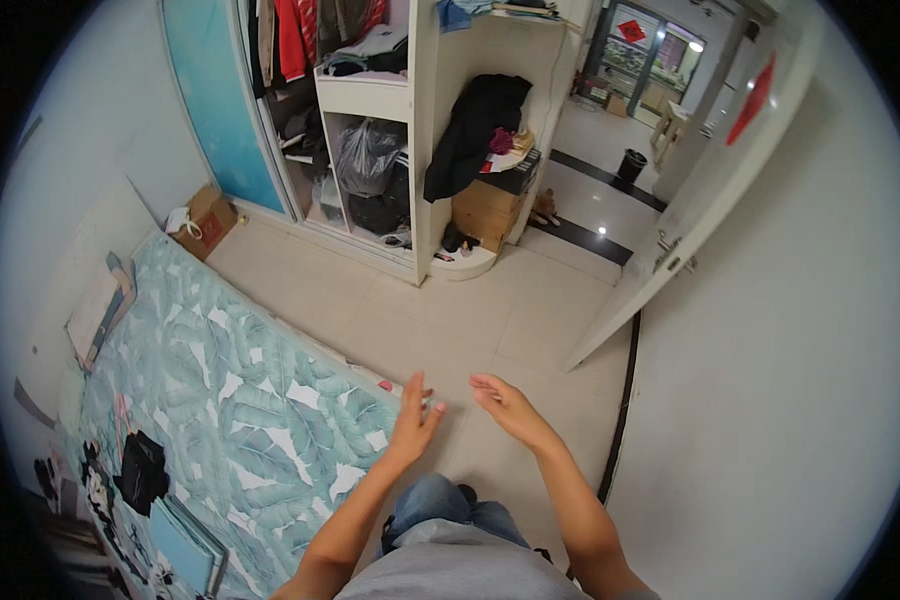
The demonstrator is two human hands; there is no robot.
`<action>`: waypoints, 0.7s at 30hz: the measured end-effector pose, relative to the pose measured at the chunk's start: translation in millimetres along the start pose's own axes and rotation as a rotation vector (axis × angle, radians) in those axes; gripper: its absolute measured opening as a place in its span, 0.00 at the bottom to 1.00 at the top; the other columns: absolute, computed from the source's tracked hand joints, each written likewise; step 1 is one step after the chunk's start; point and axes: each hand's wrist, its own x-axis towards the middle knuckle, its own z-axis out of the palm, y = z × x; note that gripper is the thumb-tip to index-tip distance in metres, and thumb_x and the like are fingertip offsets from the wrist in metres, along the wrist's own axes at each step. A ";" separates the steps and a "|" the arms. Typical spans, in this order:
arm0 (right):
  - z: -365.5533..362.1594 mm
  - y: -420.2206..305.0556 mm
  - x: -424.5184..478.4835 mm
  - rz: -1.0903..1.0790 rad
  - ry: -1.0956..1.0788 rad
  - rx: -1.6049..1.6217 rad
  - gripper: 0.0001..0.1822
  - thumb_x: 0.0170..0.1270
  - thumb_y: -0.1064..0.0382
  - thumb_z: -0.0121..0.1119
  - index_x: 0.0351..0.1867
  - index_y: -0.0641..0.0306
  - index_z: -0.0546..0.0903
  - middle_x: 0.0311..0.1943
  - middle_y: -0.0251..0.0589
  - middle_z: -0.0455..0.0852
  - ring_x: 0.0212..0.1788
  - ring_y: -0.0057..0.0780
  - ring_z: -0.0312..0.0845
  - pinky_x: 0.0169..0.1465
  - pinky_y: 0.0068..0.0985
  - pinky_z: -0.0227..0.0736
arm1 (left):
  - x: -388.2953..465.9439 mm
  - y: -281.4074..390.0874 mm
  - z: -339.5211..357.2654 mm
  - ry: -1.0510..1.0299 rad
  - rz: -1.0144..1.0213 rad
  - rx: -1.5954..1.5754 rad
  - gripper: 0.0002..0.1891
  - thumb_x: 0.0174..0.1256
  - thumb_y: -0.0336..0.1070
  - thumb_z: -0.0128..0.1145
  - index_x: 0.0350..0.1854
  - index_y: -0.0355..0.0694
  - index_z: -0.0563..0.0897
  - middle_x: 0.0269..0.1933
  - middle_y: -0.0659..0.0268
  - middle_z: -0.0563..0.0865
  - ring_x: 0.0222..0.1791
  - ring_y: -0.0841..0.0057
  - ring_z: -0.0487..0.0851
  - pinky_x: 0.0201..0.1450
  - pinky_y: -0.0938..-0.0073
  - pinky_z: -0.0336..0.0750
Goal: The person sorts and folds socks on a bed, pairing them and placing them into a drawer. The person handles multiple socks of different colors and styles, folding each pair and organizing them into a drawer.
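Note:
Both of my hands are raised in front of my body over the tiled floor (375,307), a short gap between them. My left hand (418,420) has its fingers apart and holds nothing; it is nearest the edge of the bed, whose leaf-patterned sheet (247,397) spreads to the left. Palm turned inward, my right hand (502,401) is empty too, with its fingers lightly bent. On the bed lie a black bag (144,471) with a pink strap and a light-blue folded item (187,544). A pillow (101,311) rests at the bed's far left end.
A wardrobe with a blue sliding door (225,105) holds clothes and a black plastic bag (373,154). A cardboard box (204,221) sits by the bed. Right of a corner shelf (461,262), a white door (690,217) stands ajar. Past the doorway are a dog (546,208) and a black bin (631,165).

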 end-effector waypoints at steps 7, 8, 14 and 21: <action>-39.0 -30.7 191.6 -0.135 -0.292 -0.274 0.28 0.69 0.54 0.54 0.65 0.64 0.65 0.64 0.47 0.67 0.65 0.33 0.64 0.64 0.31 0.63 | 134.6 -53.6 -32.2 0.219 -0.180 -0.026 0.34 0.70 0.36 0.52 0.73 0.39 0.50 0.69 0.53 0.58 0.61 0.64 0.73 0.56 0.68 0.74; -44.9 -37.8 219.7 -0.190 -0.314 -0.290 0.28 0.69 0.54 0.54 0.66 0.64 0.65 0.65 0.47 0.66 0.65 0.34 0.64 0.64 0.31 0.63 | 156.4 -65.1 -36.0 0.262 -0.201 -0.025 0.34 0.70 0.36 0.52 0.73 0.38 0.50 0.69 0.54 0.58 0.59 0.64 0.74 0.54 0.69 0.75; -82.5 -65.0 378.7 -0.141 -0.363 -0.093 0.28 0.69 0.56 0.54 0.66 0.64 0.64 0.62 0.44 0.71 0.64 0.33 0.66 0.64 0.30 0.63 | 302.4 -104.5 -53.0 0.453 -0.150 -0.135 0.35 0.69 0.32 0.53 0.73 0.39 0.50 0.69 0.53 0.59 0.61 0.64 0.73 0.56 0.66 0.74; -81.8 -95.0 553.3 -0.091 -0.236 0.274 0.25 0.71 0.59 0.51 0.65 0.65 0.65 0.61 0.45 0.72 0.61 0.30 0.69 0.62 0.27 0.65 | 464.6 -52.0 -110.9 0.452 0.062 0.185 0.40 0.65 0.35 0.58 0.74 0.39 0.49 0.70 0.51 0.59 0.63 0.61 0.70 0.62 0.62 0.68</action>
